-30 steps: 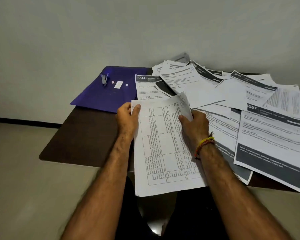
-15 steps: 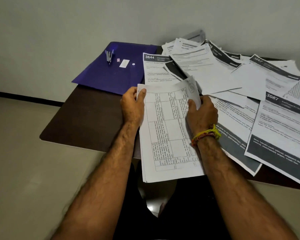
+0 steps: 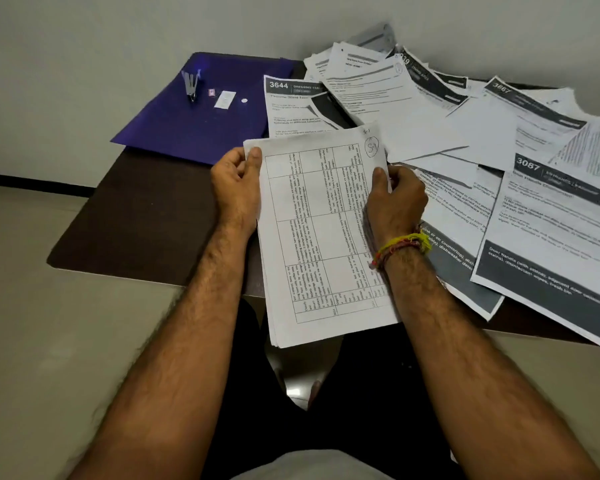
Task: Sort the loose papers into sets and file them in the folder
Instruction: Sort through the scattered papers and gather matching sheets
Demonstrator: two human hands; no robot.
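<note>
Left hand [image 3: 236, 181] and right hand [image 3: 397, 199] apart, both pinching the top of a paper stack [image 3: 321, 233] over the near edge of the brown desk [image 3: 135, 223]; blue folder [image 3: 205, 109] at the desk's far left; loose papers [image 3: 482, 140] cover the desk's right

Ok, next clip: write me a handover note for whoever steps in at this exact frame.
Left hand pinches the table-printed paper stack at its top left corner; right hand grips its right edge. The stack is held over the table's near edge.
Blue folder lies closed at back left, stapler on top.
Loose sheets cover the right side, unsorted.
Done: one set gathered. Left: sort the rest, file all.
</note>
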